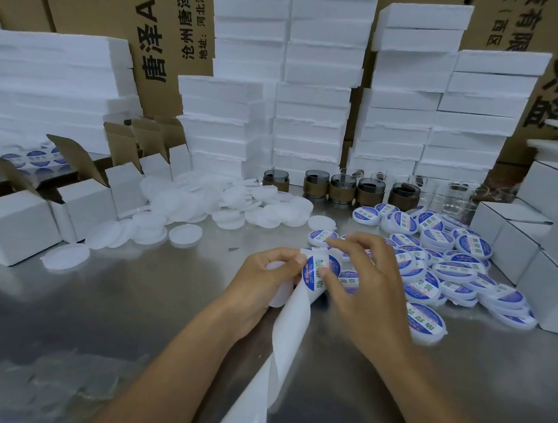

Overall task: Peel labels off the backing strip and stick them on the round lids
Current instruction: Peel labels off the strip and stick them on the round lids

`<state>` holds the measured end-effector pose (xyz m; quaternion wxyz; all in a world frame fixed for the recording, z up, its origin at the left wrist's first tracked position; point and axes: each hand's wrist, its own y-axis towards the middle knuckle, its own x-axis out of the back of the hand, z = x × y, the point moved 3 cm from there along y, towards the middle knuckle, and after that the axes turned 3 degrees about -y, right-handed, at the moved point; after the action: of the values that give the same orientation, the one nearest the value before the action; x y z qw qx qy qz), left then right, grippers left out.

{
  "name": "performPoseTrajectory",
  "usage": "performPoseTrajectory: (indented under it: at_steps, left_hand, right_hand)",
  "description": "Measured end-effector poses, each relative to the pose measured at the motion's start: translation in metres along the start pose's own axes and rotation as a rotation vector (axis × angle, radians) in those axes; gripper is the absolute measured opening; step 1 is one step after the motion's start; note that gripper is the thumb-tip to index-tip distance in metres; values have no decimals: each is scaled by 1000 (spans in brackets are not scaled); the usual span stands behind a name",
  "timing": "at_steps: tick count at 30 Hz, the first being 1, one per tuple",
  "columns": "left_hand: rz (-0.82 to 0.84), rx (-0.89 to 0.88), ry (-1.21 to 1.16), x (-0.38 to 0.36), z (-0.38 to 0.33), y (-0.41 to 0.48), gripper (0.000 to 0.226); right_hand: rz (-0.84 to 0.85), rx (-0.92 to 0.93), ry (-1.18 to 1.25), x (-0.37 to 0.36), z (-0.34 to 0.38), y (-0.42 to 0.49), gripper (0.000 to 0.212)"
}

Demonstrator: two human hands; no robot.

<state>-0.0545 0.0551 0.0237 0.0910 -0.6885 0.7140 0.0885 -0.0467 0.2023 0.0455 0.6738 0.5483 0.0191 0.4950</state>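
1. The left hand (264,271) pinched the long white paper backing strip (286,343) and a plain lid behind it.
2. The right hand (359,282) gripped the round blue-and-white label (322,269) at the strip's top, above the steel tabletop (122,315).
3. Many labelled white round lids (450,267) lay heaped on the right.
4. A large pile of bare translucent lids (209,204) waited on the left.

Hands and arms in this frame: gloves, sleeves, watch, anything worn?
Nothing worn that shows. Left hand and right hand are bare: no gloves, no rings visible. Both forearms are bare down to the frame's bottom edge: no sleeves, watch or wristband in view. Nails look short and unpainted.
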Motion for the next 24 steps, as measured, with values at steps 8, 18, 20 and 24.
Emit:
performPoseTrajectory:
  at_steps: [8, 18, 20, 24]
  left_hand:
    - [27, -19, 32, -1, -1, -1, 15]
    - [32, -6, 66, -1, 1, 0, 11]
    - [30, -4, 58, -1, 1, 1, 11]
    - [-9, 3, 44, 1, 2, 2, 12]
  right_hand:
    - [39, 150, -140, -4, 3, -1, 30]
    - [46, 114, -147, -3, 2, 0, 24]
    - [38, 111, -145, -3, 2, 0, 24]
    - [37, 105, -142, -2, 3, 0, 19]
